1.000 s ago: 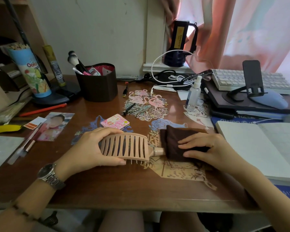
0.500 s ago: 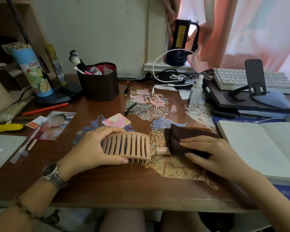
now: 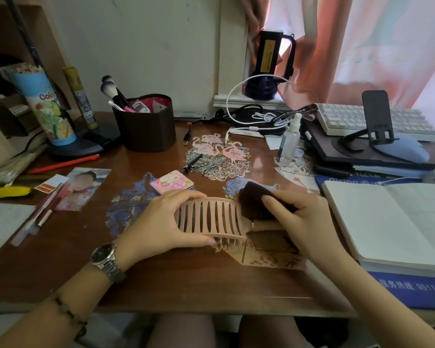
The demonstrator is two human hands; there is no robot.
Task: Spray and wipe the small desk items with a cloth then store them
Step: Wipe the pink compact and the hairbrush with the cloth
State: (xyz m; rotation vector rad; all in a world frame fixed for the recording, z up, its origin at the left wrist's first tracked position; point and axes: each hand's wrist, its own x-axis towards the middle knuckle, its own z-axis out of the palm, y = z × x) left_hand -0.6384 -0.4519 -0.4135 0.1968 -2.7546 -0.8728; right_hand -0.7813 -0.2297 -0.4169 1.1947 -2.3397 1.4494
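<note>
Since a moment ago, the dark brown cloth [image 3: 255, 200] has travelled from the brush's handle up onto the near end of its slatted head, bunched under the right hand [image 3: 303, 222], whose fingers are curled over it and pressing it down. Held by the left hand [image 3: 158, 222], thumb along the near edge and fingers over the far edge, the pink vented hairbrush [image 3: 209, 218] sits just above a dark wooden desk [image 3: 161, 280] at the centre of the view, its handle largely hidden beneath the right hand. A wristwatch [image 3: 106, 259] shows on the left wrist. Paper cut-outs lie flat across the desktop, among them a flamingo design [image 3: 219, 151] beyond the brush and a tan one [image 3: 269, 249] beneath it. A clear spray bottle [image 3: 289, 141] stands upright behind the right hand, well apart from it. A small pink card case [image 3: 172, 183] lies just beyond the left hand's fingers. At left are a photograph [image 3: 82, 188], an orange pen [image 3: 63, 164] and a tall printed tube [image 3: 50, 109]; a brown pot holding makeup brushes [image 3: 146, 125] stands toward the back. An open notebook [image 3: 392, 222] fills the right side, with a white keyboard [image 3: 372, 121] and a black phone stand [image 3: 377, 116] behind it. Pink curtains [image 3: 362, 46] hang over the window at upper right, beside a cream wall [image 3: 148, 46].
</note>
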